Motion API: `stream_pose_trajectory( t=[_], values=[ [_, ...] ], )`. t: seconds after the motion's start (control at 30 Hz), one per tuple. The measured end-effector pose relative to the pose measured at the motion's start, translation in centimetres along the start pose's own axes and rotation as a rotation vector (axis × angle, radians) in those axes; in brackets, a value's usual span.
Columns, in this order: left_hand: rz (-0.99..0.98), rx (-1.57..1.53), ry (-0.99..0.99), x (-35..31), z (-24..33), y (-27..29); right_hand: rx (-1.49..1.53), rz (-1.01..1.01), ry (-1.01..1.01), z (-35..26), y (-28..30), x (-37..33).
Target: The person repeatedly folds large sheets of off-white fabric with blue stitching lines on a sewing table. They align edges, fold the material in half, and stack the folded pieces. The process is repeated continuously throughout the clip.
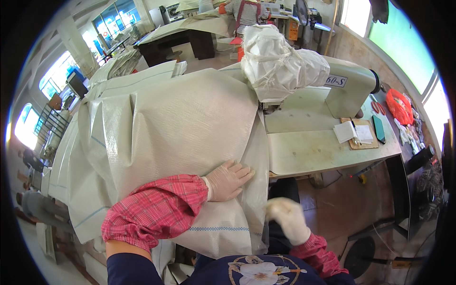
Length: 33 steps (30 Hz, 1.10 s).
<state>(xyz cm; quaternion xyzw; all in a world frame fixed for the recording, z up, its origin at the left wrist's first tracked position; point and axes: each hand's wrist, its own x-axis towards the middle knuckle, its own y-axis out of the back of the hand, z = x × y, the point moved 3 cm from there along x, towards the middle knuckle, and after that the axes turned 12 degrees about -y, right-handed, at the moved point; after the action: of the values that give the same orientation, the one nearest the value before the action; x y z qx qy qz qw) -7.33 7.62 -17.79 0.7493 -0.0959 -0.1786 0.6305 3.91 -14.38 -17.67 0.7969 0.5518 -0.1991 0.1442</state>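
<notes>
A large sheet of cream woven fabric (pixel 180 123) is draped over the sewing table and hangs down its front. My left hand (pixel 227 180), in a pale glove with a red plaid sleeve cover, lies flat on the fabric near the table's front edge, fingers spread. My right hand (pixel 287 219), in a white glove, hovers blurred below the table edge, beside the hanging fabric edge; whether it grips the fabric is unclear. The fabric runs up to the needle area of a cream sewing machine (pixel 349 88), whose head is wrapped in white cloth (pixel 278 61).
On the table (pixel 313 152) to the right lie a notepad on a clipboard (pixel 356 133), a dark phone (pixel 378 128) and an orange bag (pixel 399 105). Another person (pixel 247 13) works at a far table. More stacked fabric (pixel 118 66) lies at the back left.
</notes>
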Motion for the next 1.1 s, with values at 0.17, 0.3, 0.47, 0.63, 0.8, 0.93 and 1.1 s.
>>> stream_pose_trajectory(
  t=[0.17,0.3,0.47,0.63,0.8,0.93,1.1],
  values=[
    [-0.026,-0.075,-0.008,1.6,-0.3,2.1,0.385,0.009,-0.018,1.3,-2.2,5.6],
    [-0.016,-0.043,-0.056,1.9,-0.2,1.3,-0.057,0.255,0.067,2.1,-3.0,6.8],
    [0.161,0.028,-0.11,3.1,1.9,1.5,-0.846,0.546,0.171,1.3,-2.4,4.4],
    [0.217,-0.036,-0.342,4.4,-0.9,4.0,-1.521,0.43,0.2,0.2,-3.6,3.2],
    [0.023,0.219,0.105,2.0,-14.5,1.2,-1.418,0.329,-0.034,-2.3,-3.0,6.8],
    [-0.471,0.19,0.189,-0.7,-19.3,2.5,-1.354,0.403,0.06,-6.9,-0.1,14.0],
    [0.38,0.269,0.197,-4.4,-12.0,17.2,-1.412,0.399,0.041,-12.3,2.3,23.4]
  ],
)
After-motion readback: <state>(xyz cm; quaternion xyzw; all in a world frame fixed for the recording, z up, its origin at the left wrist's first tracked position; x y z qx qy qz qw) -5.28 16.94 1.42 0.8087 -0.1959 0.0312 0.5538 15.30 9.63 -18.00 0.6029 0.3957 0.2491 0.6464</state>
